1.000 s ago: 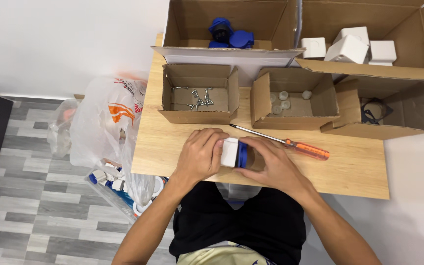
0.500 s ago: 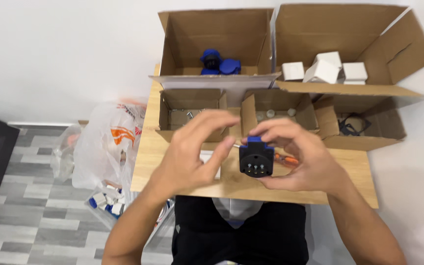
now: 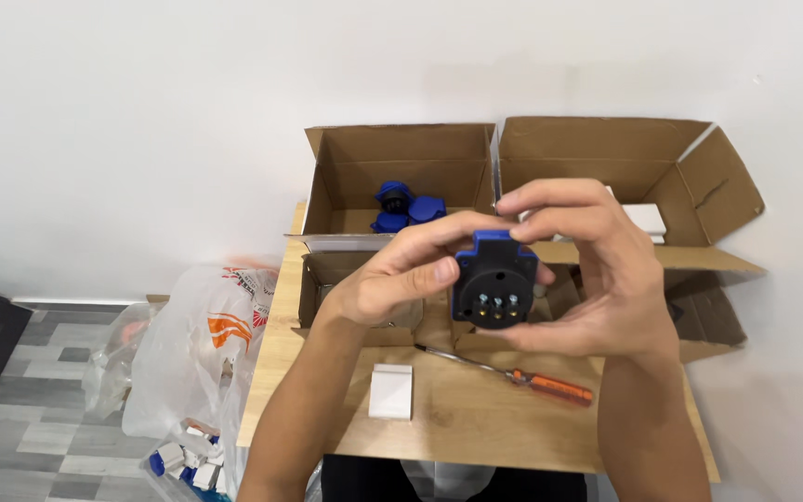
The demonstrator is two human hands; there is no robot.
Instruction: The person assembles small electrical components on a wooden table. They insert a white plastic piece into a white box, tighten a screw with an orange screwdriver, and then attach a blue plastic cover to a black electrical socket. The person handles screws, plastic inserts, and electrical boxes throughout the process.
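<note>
I hold a black and blue round socket part up in front of me, its black face with several metal screws turned toward the camera. My left hand grips it from the left, thumb against its rim. My right hand cups it from the right and above, fingertips on the blue top. Below, a small white box lies on the wooden table. An orange-handled screwdriver lies to the right of that box.
An open cardboard box at the back holds blue socket parts. Another open box at the back right holds white boxes. Smaller open boxes sit in front. A plastic bag with white and blue pieces stands on the floor, left.
Both hands rose from the table with the socket part toward the camera. The white box, earlier in my hands, now lies on the table. The view tilted up.
</note>
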